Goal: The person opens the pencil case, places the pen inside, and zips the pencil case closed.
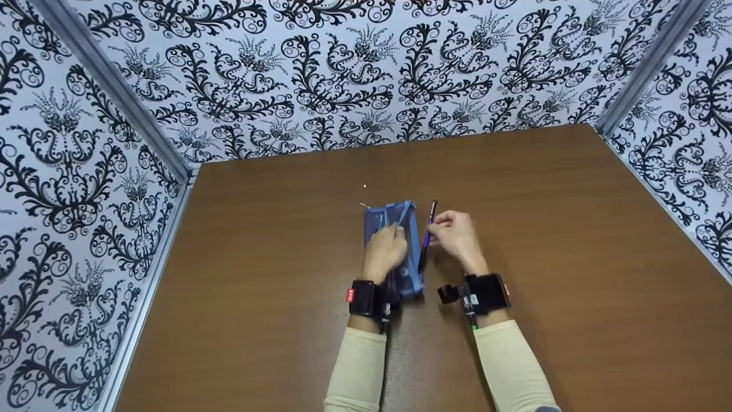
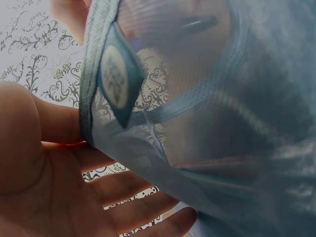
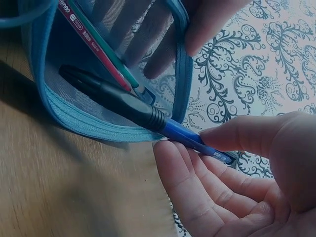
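A blue mesh zip pouch (image 1: 412, 246) has its mouth spread open. My left hand (image 1: 388, 249) grips the pouch's edge between thumb and fingers; in the left wrist view the fingers (image 2: 143, 212) lie along the outside of the mesh. My right hand (image 1: 457, 234) pinches a blue and black pen (image 3: 133, 109) between thumb and fingertips. The pen's black end points into the pouch's opening. A red pencil (image 3: 94, 47) and a green pencil (image 3: 111, 52) lie inside the pouch. A cloth tag (image 2: 118, 74) hangs by the zip.
The brown wooden table (image 1: 274, 246) lies under both hands. Patterned black-and-white walls (image 1: 343, 74) enclose its back and sides. Small bright specks (image 1: 365, 186) lie beyond the pouch. Both wrists wear black camera bands.
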The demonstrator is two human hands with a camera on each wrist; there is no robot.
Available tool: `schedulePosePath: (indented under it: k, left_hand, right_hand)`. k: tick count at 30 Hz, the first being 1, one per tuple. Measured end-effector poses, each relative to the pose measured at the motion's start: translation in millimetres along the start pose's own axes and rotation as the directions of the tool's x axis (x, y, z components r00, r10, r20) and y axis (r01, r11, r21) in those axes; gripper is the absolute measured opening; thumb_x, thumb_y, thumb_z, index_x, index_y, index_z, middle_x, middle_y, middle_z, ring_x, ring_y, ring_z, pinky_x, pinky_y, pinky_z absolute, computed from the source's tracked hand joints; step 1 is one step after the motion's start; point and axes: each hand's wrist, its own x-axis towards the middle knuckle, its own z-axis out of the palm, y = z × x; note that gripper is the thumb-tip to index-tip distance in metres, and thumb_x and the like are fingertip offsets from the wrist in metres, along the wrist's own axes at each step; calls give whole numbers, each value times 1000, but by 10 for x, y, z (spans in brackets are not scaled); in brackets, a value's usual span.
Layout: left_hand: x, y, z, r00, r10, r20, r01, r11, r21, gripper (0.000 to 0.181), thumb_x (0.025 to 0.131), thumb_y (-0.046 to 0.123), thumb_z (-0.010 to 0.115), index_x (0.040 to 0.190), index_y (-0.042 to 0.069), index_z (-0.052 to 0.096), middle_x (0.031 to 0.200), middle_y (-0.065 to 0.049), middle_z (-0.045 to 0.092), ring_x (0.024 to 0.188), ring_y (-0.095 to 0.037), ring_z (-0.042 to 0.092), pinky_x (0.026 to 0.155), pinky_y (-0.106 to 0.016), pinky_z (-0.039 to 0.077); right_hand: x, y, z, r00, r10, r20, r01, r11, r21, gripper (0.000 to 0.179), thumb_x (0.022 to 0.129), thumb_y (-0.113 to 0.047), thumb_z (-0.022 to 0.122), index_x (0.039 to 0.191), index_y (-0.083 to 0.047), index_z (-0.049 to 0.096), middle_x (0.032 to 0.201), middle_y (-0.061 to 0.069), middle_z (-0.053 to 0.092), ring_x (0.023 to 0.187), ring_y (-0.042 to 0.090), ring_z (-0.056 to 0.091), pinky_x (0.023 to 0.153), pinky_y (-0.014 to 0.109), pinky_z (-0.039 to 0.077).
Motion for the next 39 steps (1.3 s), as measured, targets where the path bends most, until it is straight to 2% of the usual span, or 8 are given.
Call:
schedulePosePath:
  k: [4, 9, 15, 23, 28, 39]
  left_hand:
    - [1, -1, -1, 1000, -6, 6, 6, 1000, -10, 48, 105, 26, 35, 145, 3, 49, 141, -18, 56, 123, -36, 57, 105, -48, 45]
    - [10, -3, 6, 1000, 0, -3, 0, 1000, -2, 47, 105, 26, 36, 142, 3, 52, 136, -18, 59, 119, -36, 60, 102, -47, 47]
    - [10, -7, 10, 1000, 13, -13, -13, 1000, 0, 46, 105, 25, 36, 142, 2, 52, 138, -18, 58, 123, -37, 58, 104, -47, 46]
    - [8, -6, 3, 999, 25, -26, -25, 1000, 4, 47, 104, 24, 37, 141, 0, 53, 139, -18, 58, 128, -37, 55, 108, -47, 43]
    - [12, -6, 0, 1000, 14, -20, -14, 1000, -5, 47, 105, 25, 36, 142, 1, 52, 141, -18, 56, 129, -37, 54, 109, -47, 42]
    - [11, -5, 5, 1000, 14, -22, -14, 1000, -6, 47, 105, 25, 37, 142, 1, 52, 141, -17, 56, 128, -37, 54, 108, -46, 42]
  right_hand:
    - [-3, -2, 21, 1000, -1, 9, 1, 1000, 9, 18, 90, 1, 62, 105, 12, 62, 97, 25, 71, 69, 19, 71, 76, 40, 61]
    - [-19, -8, 48, 1000, 8, 15, -8, 1000, -13, 19, 91, 1, 62, 106, 11, 62, 98, 24, 71, 78, 30, 73, 76, 41, 60]
    - [-30, -5, 72, 1000, -1, 22, 2, 1000, -30, 19, 90, 1, 61, 106, 11, 62, 97, 25, 71, 82, 35, 73, 75, 41, 61]
    - [-33, -4, 112, 1000, 12, 25, -11, 999, -45, 17, 90, 0, 63, 103, 10, 63, 95, 22, 72, 75, 29, 74, 71, 39, 61]
    - [-44, -25, 134, 999, 13, 49, -12, 1000, -24, 14, 90, 1, 63, 101, 10, 62, 93, 24, 71, 76, 34, 73, 71, 39, 61]
    - [-46, -25, 174, 993, 45, 111, -37, 996, -78, 16, 90, 2, 64, 103, 11, 63, 97, 26, 71, 76, 32, 73, 72, 39, 61]
